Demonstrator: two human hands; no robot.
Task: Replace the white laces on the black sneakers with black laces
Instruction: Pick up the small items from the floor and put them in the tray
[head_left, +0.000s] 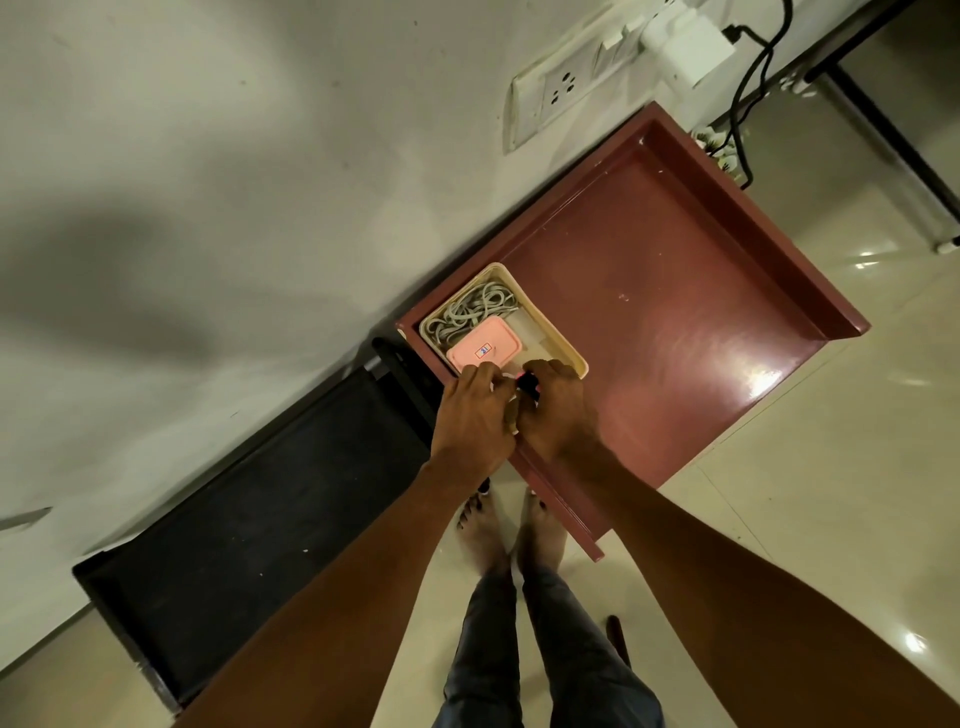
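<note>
Both my hands, left (475, 410) and right (556, 408), were curled close together around something small and dark, too hidden to name, at the bench (675, 291) edge. Pale laces (470, 312) lay coiled in the tray (563, 345); no sneakers showed. Fumbling there could have knocked it off.

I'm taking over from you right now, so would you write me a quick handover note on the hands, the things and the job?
Left hand and right hand: together at the table's near corner, fingers curled over something small, dark and mostly hidden; I cannot tell what.
Tray: on the table, just beyond the hands, holding coiled pale laces and a pink lidded box.
Sneakers: none in view.
Done: cannot tell.
Left: find the sneakers and check their laces.
</note>
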